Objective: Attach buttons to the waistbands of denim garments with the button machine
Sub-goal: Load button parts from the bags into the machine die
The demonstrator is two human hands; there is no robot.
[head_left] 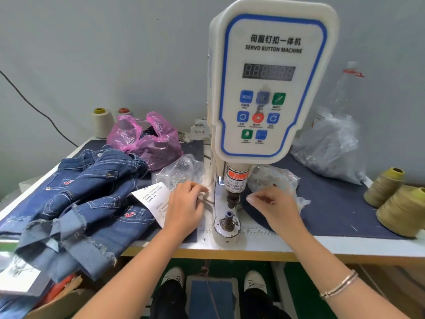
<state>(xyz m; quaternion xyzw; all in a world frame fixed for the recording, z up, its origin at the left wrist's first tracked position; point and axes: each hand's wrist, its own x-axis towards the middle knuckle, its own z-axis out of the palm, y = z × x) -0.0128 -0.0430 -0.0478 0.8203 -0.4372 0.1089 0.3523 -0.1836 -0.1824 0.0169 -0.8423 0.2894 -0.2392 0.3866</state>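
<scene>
The white servo button machine (269,88) stands at the middle of the table. Its upper punch (232,199) hangs above the lower die (227,221), and no fabric lies between them. A pile of dark denim garments (92,192) lies to the left, reaching over the table's front edge. My left hand (184,203) is just left of the machine's column with its fingers curled, beside a clear bag of small metal parts (179,171). My right hand (273,206) is just right of the punch, fingers curled and thumb against the forefinger. What either hand's fingertips hold is hidden.
A second clear bag (273,180) lies behind my right hand. A paper slip (154,199), a pink bag (147,139), a large clear bag (331,148) and thread cones (391,199) sit around the machine. A foot pedal (209,293) is under the table between my feet.
</scene>
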